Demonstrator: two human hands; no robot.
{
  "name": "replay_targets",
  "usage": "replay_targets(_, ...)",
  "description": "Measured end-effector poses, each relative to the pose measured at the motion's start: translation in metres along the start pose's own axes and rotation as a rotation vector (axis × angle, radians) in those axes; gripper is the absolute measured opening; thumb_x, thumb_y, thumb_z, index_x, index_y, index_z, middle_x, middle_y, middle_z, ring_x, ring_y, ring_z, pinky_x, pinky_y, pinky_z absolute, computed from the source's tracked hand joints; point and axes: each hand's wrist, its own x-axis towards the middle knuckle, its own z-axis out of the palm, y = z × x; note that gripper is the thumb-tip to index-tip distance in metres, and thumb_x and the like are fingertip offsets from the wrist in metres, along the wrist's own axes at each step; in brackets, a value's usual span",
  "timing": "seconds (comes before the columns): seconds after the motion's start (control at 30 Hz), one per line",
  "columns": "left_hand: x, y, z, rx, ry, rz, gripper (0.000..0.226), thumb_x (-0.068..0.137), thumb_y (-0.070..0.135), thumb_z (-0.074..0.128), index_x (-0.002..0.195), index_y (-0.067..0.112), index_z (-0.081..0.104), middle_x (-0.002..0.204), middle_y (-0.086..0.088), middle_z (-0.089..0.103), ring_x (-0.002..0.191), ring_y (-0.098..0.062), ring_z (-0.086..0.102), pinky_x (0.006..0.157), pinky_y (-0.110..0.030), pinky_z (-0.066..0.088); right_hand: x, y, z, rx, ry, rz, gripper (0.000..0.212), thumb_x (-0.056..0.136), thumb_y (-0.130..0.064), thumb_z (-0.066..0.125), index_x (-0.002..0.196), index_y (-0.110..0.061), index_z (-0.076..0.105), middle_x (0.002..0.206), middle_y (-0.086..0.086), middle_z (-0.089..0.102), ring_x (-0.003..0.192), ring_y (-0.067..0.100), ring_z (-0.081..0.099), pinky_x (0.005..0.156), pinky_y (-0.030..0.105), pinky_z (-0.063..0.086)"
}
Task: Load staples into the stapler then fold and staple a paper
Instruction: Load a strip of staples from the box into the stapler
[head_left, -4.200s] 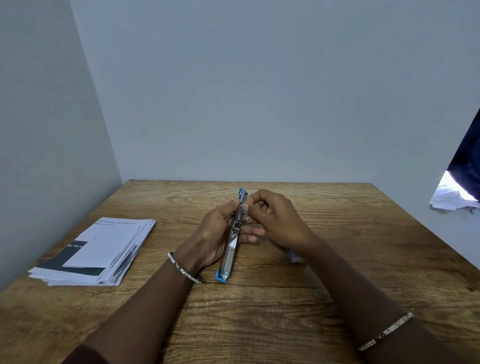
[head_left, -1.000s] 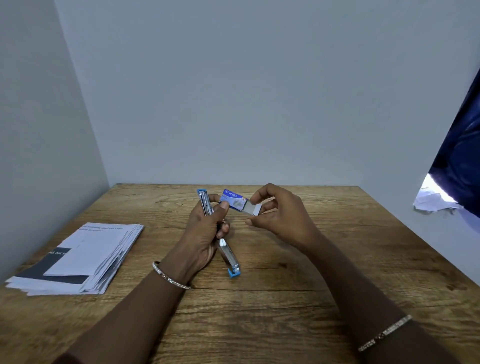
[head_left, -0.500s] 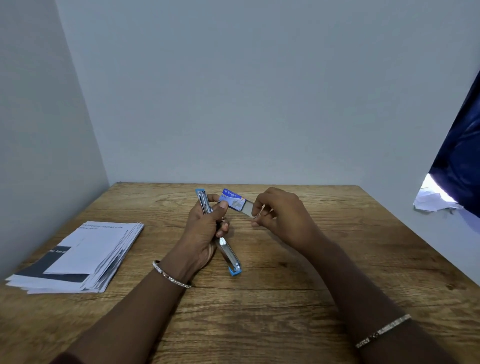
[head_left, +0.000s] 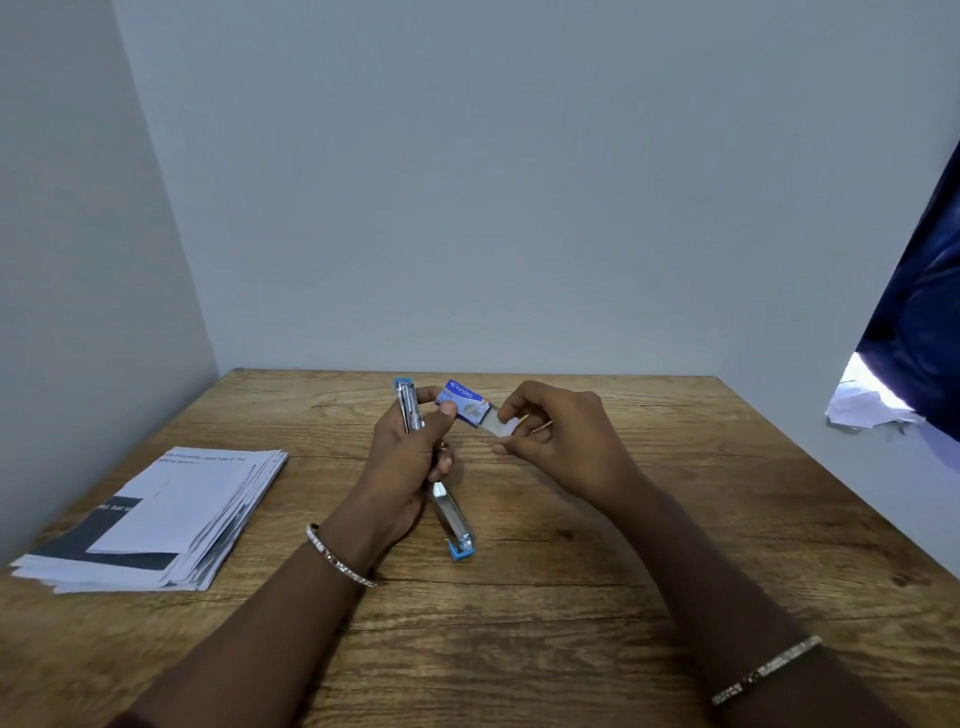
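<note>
My left hand grips a small metal stapler with blue ends, swung wide open; one arm points up past the fingers, the other slants down toward the table. The same hand's thumb and fingertips pinch a small blue staple box. My right hand pinches the box's white inner tray, which sticks out of the box's right end. Both hands hover above the middle of the wooden table. No staples can be made out.
A stack of printed papers lies at the table's left side. Grey walls close off the back and the left. At the far right, beyond the table, hang dark blue cloth and some white crumpled paper.
Since a few seconds ago the staple box has come up between my hands and the stapler has tilted. Over the last second my right fingers have kept working at the box's tray end.
</note>
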Motion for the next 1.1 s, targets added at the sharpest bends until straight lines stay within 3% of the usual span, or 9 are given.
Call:
replay_targets(0.1,-0.004,0.003,0.002,0.152,-0.042,0.172,0.006,0.095,0.015,0.067,0.093,0.020,0.064,0.059,0.004,0.061,0.033,-0.010,0.041,0.035,-0.019,0.037,-0.001,0.002,0.006,0.066,0.029,0.041,0.033,0.068,-0.011,0.089,0.087,-0.019,0.063,0.079,-0.005,0.073,0.064,0.000,0.070,0.062,0.014,0.055)
replay_targets(0.23,-0.007,0.006,0.009,0.218,-0.039,0.274,0.009,0.093,0.018,0.069,0.088,0.025,0.068,0.075,-0.009,0.065,0.034,-0.013,0.041,0.034,-0.020,0.037,-0.002,0.003,0.013,0.135,0.063,0.074,0.043,0.065,-0.010,0.090,0.080,-0.024,0.053,0.073,-0.002,0.075,0.058,-0.002,0.071,0.055,0.012,0.051)
replay_targets(0.4,-0.003,0.005,0.000,0.235,-0.007,0.195,0.004,0.095,0.018,0.066,0.096,0.015,0.063,0.078,-0.018,0.056,0.031,-0.013,0.043,0.036,-0.020,0.037,-0.002,0.005,0.017,0.137,0.068,0.077,0.040,0.064,-0.013,0.091,0.077,-0.025,0.056,0.073,0.000,0.075,0.056,-0.003,0.069,0.056,0.011,0.050)
replay_targets(0.47,-0.002,0.005,-0.001,0.223,0.004,0.168,0.006,0.095,0.018,0.067,0.098,0.015,0.063,0.068,-0.015,0.058,0.031,-0.012,0.044,0.037,-0.020,0.038,-0.001,0.005,0.017,0.124,0.069,0.070,0.035,0.064,-0.015,0.092,0.078,-0.022,0.060,0.075,-0.002,0.073,0.057,-0.003,0.068,0.058,0.010,0.051)
replay_targets(0.57,-0.002,0.003,0.000,0.170,0.022,0.111,0.010,0.095,0.018,0.067,0.101,0.013,0.062,0.054,0.007,0.064,0.031,-0.009,0.045,0.036,-0.018,0.037,0.000,0.005,0.016,0.107,0.058,0.060,0.028,0.067,-0.013,0.090,0.083,-0.018,0.067,0.076,-0.009,0.071,0.059,-0.007,0.067,0.059,0.006,0.050)
replay_targets(0.7,-0.002,0.001,0.000,0.098,0.069,0.018,0.013,0.095,0.015,0.066,0.104,0.008,0.060,0.047,0.006,0.061,0.029,-0.008,0.043,0.034,-0.018,0.033,-0.001,0.003,0.016,0.023,0.004,0.032,0.025,0.069,-0.013,0.088,0.085,-0.023,0.071,0.074,-0.017,0.068,0.061,-0.008,0.066,0.061,0.004,0.045)
replay_targets(0.93,-0.001,0.001,0.000,0.040,0.116,-0.061,0.007,0.095,0.011,0.065,0.097,0.007,0.059,0.047,0.004,0.062,0.028,-0.006,0.043,0.031,-0.015,0.033,-0.002,0.000,0.013,0.052,-0.040,0.064,0.024,0.070,-0.026,0.089,0.083,-0.023,0.069,0.081,-0.009,0.075,0.065,-0.003,0.071,0.059,0.007,0.050)
replay_targets(1.03,0.000,0.000,0.000,0.051,0.101,-0.057,0.007,0.096,0.011,0.065,0.096,0.007,0.059,0.049,0.004,0.064,0.028,-0.006,0.044,0.031,-0.014,0.032,-0.001,-0.003,0.011,0.061,-0.002,0.071,0.012,0.080,-0.033,0.079,0.084,-0.024,0.071,0.081,-0.011,0.075,0.066,-0.002,0.071,0.061,0.013,0.053)
replay_targets(1.1,0.000,0.000,0.000,0.051,0.097,-0.063,0.007,0.096,0.011,0.064,0.096,0.006,0.059,0.050,0.003,0.065,0.028,-0.007,0.044,0.031,-0.014,0.032,0.000,-0.002,0.009,0.046,0.010,0.065,0.003,0.086,-0.028,0.073,0.085,-0.024,0.073,0.078,-0.017,0.073,0.067,-0.006,0.069,0.061,0.009,0.050)
